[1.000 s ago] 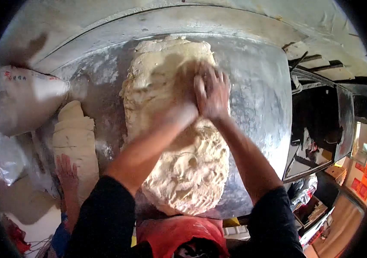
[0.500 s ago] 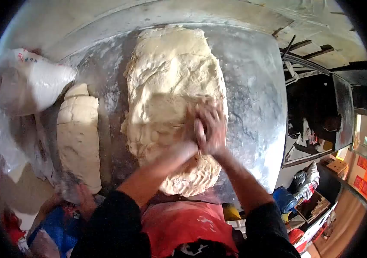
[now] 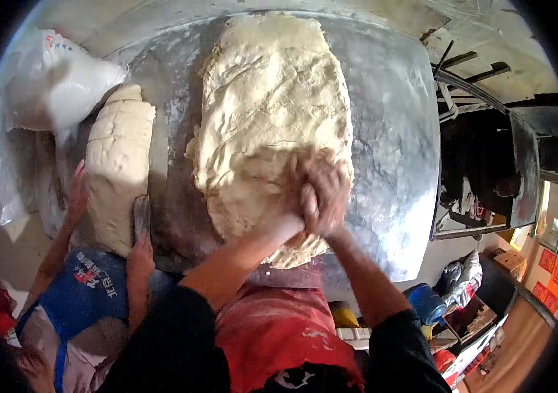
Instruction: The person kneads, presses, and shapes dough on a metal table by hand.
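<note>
A wide, thick slab of pale dough (image 3: 275, 92) stretches across the metal worktop (image 3: 393, 131), its surface uneven and dented. My left hand (image 3: 297, 171) and my right hand (image 3: 328, 193) lie one over the other and press into its near part. The fingers of my right hand are wrapped over my left hand. Most of my left hand's fingers are covered or blurred. Neither hand shows a tool. The dough's near end (image 3: 298, 254) comes out below my wrists, close to my red apron (image 3: 279, 321).
Left of the slab lies a long dough log (image 3: 118, 157). A co-worker's hand (image 3: 140, 259) holds a flat, scraper-like blade (image 3: 141, 216) against it; their other hand (image 3: 77, 193) is at its far side. A white sack (image 3: 56, 85) stands beyond. A dark open compartment (image 3: 478, 164) is at right.
The view has shifted, so the dough sits higher in it. My stacked hands now press closer to the slab's near end. The co-worker's hands have moved up alongside the log, showing the blade.
</note>
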Demonstrator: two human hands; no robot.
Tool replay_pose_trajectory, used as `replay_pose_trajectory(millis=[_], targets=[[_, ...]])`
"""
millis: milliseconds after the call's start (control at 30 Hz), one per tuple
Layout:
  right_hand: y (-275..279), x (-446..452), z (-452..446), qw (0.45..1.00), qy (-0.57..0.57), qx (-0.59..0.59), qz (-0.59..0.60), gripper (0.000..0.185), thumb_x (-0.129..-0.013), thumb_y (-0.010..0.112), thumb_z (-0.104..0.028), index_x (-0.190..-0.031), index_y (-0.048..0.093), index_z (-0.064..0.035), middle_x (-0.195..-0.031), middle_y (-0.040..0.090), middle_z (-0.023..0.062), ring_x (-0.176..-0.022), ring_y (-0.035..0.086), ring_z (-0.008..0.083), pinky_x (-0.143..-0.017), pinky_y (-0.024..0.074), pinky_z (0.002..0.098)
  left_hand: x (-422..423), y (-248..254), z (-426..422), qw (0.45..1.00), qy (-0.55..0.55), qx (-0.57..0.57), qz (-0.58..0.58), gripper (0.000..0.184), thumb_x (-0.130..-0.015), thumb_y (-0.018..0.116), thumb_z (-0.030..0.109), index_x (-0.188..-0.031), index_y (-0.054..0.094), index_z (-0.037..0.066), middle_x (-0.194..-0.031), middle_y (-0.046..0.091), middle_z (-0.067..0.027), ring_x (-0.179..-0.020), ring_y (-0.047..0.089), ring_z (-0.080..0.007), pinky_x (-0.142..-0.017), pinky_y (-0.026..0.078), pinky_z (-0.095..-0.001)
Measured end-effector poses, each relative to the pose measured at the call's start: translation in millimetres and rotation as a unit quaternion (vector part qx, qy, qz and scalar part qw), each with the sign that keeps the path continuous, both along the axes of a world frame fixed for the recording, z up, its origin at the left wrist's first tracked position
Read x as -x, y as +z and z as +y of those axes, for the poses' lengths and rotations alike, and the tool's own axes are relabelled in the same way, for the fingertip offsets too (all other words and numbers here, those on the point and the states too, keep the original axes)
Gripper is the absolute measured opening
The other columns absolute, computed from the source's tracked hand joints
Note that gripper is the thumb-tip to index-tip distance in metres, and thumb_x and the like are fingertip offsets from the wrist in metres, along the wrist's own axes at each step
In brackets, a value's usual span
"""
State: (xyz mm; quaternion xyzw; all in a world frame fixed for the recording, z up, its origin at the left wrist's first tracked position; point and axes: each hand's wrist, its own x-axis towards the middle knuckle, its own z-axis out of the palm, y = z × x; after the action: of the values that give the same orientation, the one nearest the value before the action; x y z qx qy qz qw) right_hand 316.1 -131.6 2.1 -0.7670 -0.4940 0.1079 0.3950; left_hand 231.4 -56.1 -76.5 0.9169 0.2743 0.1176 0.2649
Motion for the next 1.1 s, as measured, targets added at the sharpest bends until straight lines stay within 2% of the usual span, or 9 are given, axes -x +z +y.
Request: replay_pose_trajectory(millis=[267,333,400,533,600,667,800,933,1100], targets=[[-5.6,12.2,-11.9,0.996,-0.017,-0.039,-0.075,0.054,-0.086,0.062,-0.03,-0.136,0.064,-0.0111,-0.147,0.052,0.0203,-0.135,0.046,0.0458,-0.115,0.0346,0.057,-5.3,42.6,-12.3,0.914,-0.058,-0.34,0.214,0.066,-0.103,0.039,0.054,-0.16,0.029,0.023,-0.167,0.025,-0.0056,-0.155,0.017,-0.0301,-0.12,0.021,-0.0535],[-17.4,18.5,-18.7,0.993,-0.109,-0.019,0.029,0.066,-0.095,0.061,-0.048,-0.152,0.048,-0.0186,-0.162,0.034,0.0188,-0.148,0.033,0.0409,-0.121,0.0282,0.0553,2.4,60.1,4.0,0.991,-0.103,0.028,0.08,0.064,-0.101,0.043,0.038,-0.161,0.029,0.02,-0.169,0.022,-0.0081,-0.157,0.015,-0.0308,-0.123,0.012,-0.0639],[-26.4,6.1,-20.4,0.973,-0.21,-0.007,0.094,0.063,-0.096,0.064,-0.044,-0.149,0.05,-0.0131,-0.156,0.041,0.0174,-0.144,0.039,0.0369,-0.118,0.0358,0.0506,14.1,52.8,4.8,0.973,-0.077,-0.188,0.109,0.067,-0.097,0.052,0.036,-0.16,0.033,0.022,-0.17,0.022,-0.0059,-0.157,0.015,-0.0301,-0.124,0.009,-0.0639],[-59.0,-17.1,-17.1,0.939,-0.288,0.003,0.186,0.064,-0.1,0.059,-0.045,-0.146,0.048,-0.0015,-0.143,0.053,0.0234,-0.134,0.05,0.0404,-0.111,0.043,0.0488,65.5,131.4,81.2,0.981,0.16,-0.008,0.111,0.077,-0.095,0.066,0.037,-0.161,0.031,0.015,-0.165,0.029,-0.0163,-0.152,0.026,-0.0348,-0.122,0.019,-0.0608],[-36.9,4.0,10.0,0.941,-0.313,0.098,0.082,0.071,-0.099,0.058,-0.052,-0.143,0.049,0.0026,-0.141,0.055,0.0271,-0.131,0.051,0.0446,-0.108,0.0427,0.0513,107.4,21.2,123.6,0.91,0.317,0.125,-0.237,0.088,-0.093,0.072,0.034,-0.162,0.024,0.007,-0.161,0.032,-0.0247,-0.146,0.036,-0.0379,-0.122,0.026,-0.0517],[-32.9,6.9,12.8,0.938,-0.317,0.121,0.074,0.071,-0.097,0.061,-0.052,-0.14,0.052,0.0038,-0.137,0.058,0.0268,-0.126,0.055,0.0437,-0.106,0.0427,0.0512,122.7,48.3,133.9,0.93,0.361,0.063,0.001,0.096,-0.093,0.073,0.032,-0.162,0.014,0.001,-0.159,0.035,-0.0282,-0.143,0.039,-0.0403,-0.122,0.027,-0.0458],[-39.3,-11.0,12.8,0.942,-0.277,0.163,0.095,0.065,-0.095,0.063,-0.049,-0.137,0.055,0.0004,-0.131,0.059,0.0236,-0.123,0.055,0.0417,-0.104,0.0435,0.0503,102.2,2.1,130.3,0.884,0.411,0.124,-0.186,0.102,-0.088,0.071,0.047,-0.158,0.02,-0.008,-0.16,0.026,-0.0344,-0.148,0.026,-0.0487,-0.122,0.02,-0.0551],[-36.3,-7.7,13.4,0.933,-0.287,0.2,0.088,0.06,-0.094,0.065,-0.046,-0.135,0.057,-0.0019,-0.132,0.059,0.0215,-0.121,0.056,0.0408,-0.104,0.0435,0.0502,110.5,6.4,139.0,0.902,0.431,0.029,-0.011,0.105,-0.087,0.074,0.045,-0.158,0.017,-0.009,-0.16,0.026,-0.0336,-0.147,0.03,-0.0476,-0.122,0.022,-0.0533],[-49.8,-6.7,10.5,0.937,-0.297,0.183,0.033,0.059,-0.096,0.061,-0.05,-0.135,0.058,-0.0051,-0.128,0.06,0.0199,-0.122,0.055,0.0401,-0.103,0.0429,0.0517,104.7,10.5,166.1,0.876,0.427,0.205,-0.085,0.094,-0.081,0.08,0.048,-0.144,0.043,-0.011,-0.134,0.059,-0.0294,-0.125,0.058,-0.0408,-0.105,0.046,-0.0475]])
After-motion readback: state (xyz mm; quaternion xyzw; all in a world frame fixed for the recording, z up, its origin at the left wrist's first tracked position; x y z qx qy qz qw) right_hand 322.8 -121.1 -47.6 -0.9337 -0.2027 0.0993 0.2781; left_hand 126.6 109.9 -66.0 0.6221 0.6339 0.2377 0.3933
